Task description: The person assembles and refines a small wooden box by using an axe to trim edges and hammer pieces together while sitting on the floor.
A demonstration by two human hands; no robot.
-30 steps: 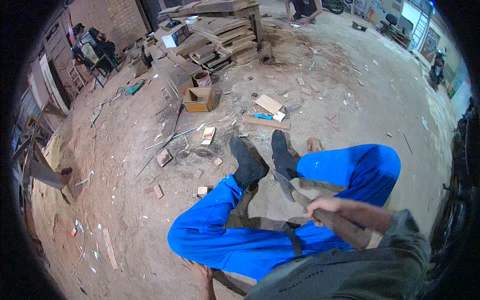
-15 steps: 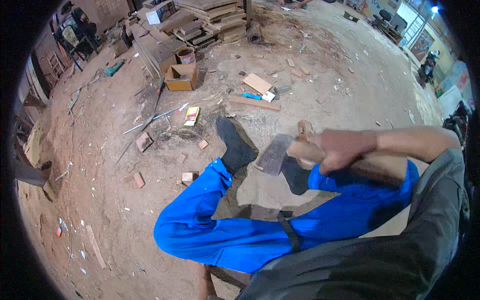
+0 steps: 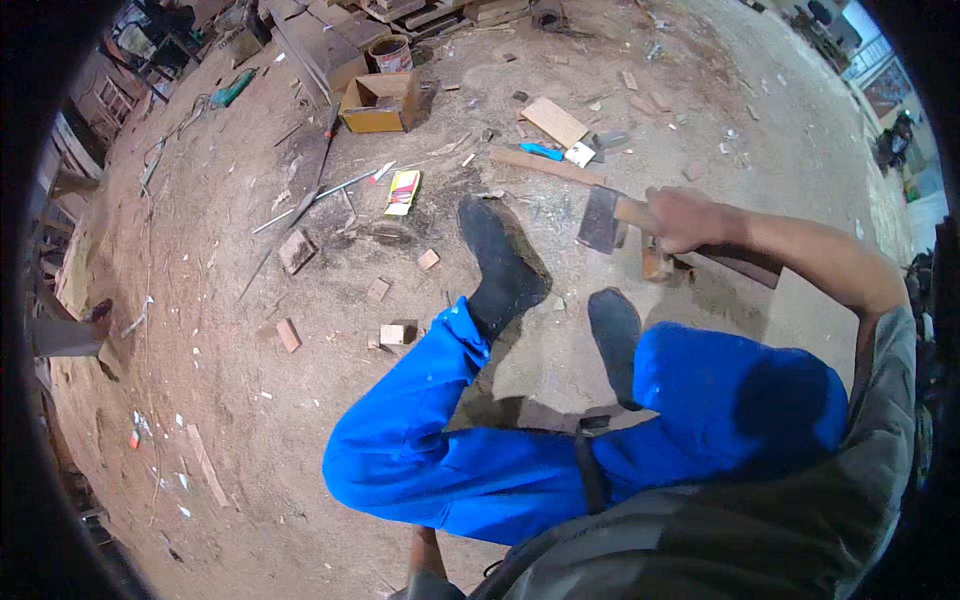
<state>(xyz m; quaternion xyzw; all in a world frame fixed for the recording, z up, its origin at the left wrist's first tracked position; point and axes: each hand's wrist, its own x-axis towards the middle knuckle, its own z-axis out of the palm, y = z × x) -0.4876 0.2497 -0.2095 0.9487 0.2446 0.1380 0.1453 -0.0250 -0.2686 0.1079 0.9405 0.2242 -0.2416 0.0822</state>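
Note:
My right hand point(image 3: 685, 218) is closed round the wooden handle of a hatchet point(image 3: 600, 220). Its broad dark metal head points left, over the floor beyond my right foot. Just below the handle lies a brown wooden piece point(image 3: 655, 263), partly covered by hand and tool; its kind is unclear. Of my left arm only a stretch of forearm point(image 3: 424, 552) shows at the lower edge, behind my blue-trousered leg; the hand itself is hidden. My feet in dark socks point(image 3: 497, 262) rest on the floor, apart from each other.
Ahead lie a thin board point(image 3: 554, 122), a long wood strip point(image 3: 547, 166) and a blue-handled tool point(image 3: 541, 151). An open cardboard box point(image 3: 380, 103) stands beside a bucket point(image 3: 391, 54). Small wood blocks point(image 3: 392, 334), a yellow packet point(image 3: 403, 192) and a metal rod point(image 3: 318, 200) are scattered leftward.
My right hand has carried the hatchet forward, away from above my right knee to over the floor. The view has shifted, and my right leg and foot show more fully.

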